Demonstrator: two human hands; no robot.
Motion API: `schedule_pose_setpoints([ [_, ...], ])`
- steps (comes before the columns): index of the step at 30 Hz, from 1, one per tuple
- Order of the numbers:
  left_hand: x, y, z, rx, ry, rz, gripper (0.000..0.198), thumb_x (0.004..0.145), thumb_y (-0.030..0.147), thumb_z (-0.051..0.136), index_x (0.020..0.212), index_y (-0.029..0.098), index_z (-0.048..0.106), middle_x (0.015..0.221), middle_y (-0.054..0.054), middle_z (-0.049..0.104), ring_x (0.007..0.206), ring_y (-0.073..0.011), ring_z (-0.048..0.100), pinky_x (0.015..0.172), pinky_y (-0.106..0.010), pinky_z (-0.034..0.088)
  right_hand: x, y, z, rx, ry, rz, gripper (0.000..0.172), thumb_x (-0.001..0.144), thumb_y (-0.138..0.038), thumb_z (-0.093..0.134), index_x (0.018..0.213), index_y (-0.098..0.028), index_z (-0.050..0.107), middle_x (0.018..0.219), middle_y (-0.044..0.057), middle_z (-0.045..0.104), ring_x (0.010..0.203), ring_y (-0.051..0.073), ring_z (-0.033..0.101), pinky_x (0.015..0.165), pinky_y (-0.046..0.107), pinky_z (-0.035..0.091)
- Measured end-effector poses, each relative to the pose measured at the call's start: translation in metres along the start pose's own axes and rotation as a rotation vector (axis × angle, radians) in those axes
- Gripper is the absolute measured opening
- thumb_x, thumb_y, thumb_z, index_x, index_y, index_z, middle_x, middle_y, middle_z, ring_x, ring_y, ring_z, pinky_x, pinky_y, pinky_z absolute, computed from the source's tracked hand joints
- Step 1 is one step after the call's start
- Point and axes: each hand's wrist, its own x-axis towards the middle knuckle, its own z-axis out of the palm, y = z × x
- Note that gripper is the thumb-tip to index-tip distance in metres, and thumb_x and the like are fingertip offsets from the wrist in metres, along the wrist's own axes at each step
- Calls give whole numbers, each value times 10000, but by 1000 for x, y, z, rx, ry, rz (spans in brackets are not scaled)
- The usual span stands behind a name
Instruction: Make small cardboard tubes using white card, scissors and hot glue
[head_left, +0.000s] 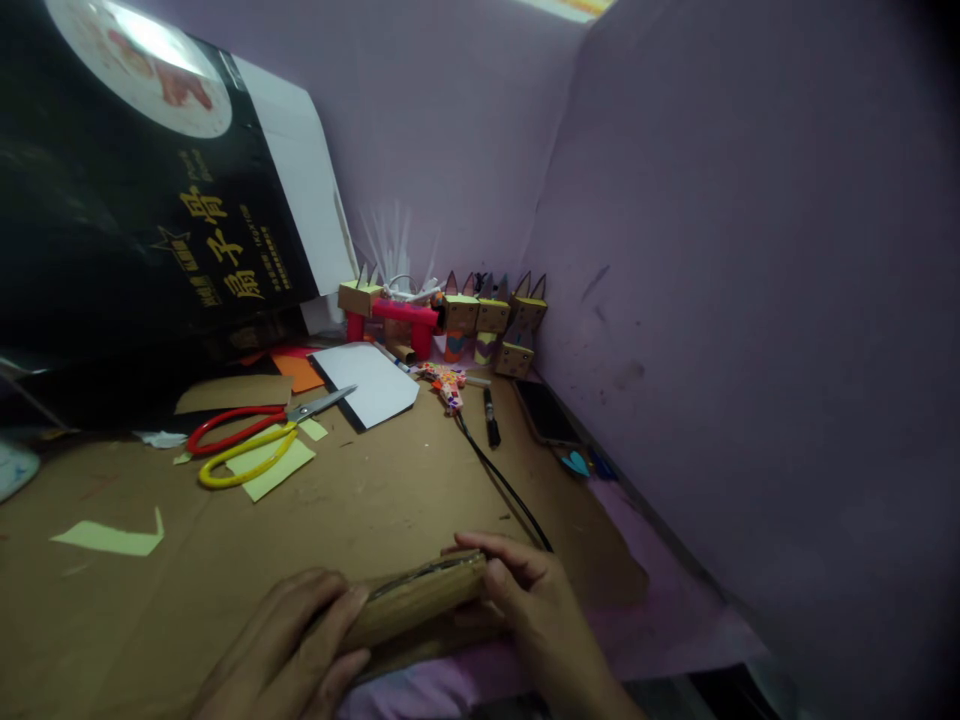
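1. My left hand is curled around the left end of a rolled piece of brown cardboard, thumb and fingers closed on it.
2. My right hand grips its right end between thumb and bent fingers.
3. The roll lies slightly tilted in front of me, near the table's close edge, a dark, uneven seam along its top.
4. Beyond it, a black cable leads to a pink-patterned glue gun, with a black marker and a phone to its right.
5. To my left, red-and-yellow-handled scissors lie partly over yellow paper.
6. Pointy-eared cardboard figures stand at the back.
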Motion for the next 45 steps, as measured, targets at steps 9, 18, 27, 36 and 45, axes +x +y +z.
schedule_pose_setpoints([
  [9,8,-3,-8,-51,-21,-82,242,837,283,509,1052,210,591,1003,-51,609,830,-171,623,747,-241,527,-10,7,-12,-644,100,-830,530,629,-170,754,1107,-306,569,1221,60,512,1111,259,513,977,491,380],
  [18,11,4,7,-53,-41,-5,292,833,194,509,1119,174,562,1001,-101,624,923,-213,610,782,-294,522,-3,9,-12,-1094,119,-1110,184,743,-107,599,843,-258,570,724,-23,619,680,162,559,961,517,335],
  [27,11,6,11,-87,-10,-23,295,814,139,531,1107,133,563,1029,-117,589,973,-214,576,833,-299,508,-12,1,-31,-1141,116,-1074,154,763,-80,466,739,-218,530,638,-21,590,609,152,554,795,373,339],
  [36,18,16,3,-36,-13,-53,312,777,47,454,1068,117,542,1020,-137,586,1000,-233,554,818,-311,508,55,-69,64,-1139,-149,-890,162,797,-221,562,936,-178,633,874,62,667,779,185,596,685,296,426],
  [45,19,12,6,-176,-233,-215,388,759,96,458,1132,175,529,927,-97,595,782,-213,563,633,-303,530,146,-52,222,-1538,-502,-795,162,774,-250,554,864,-238,689,856,23,712,805,185,634,603,242,421],
])
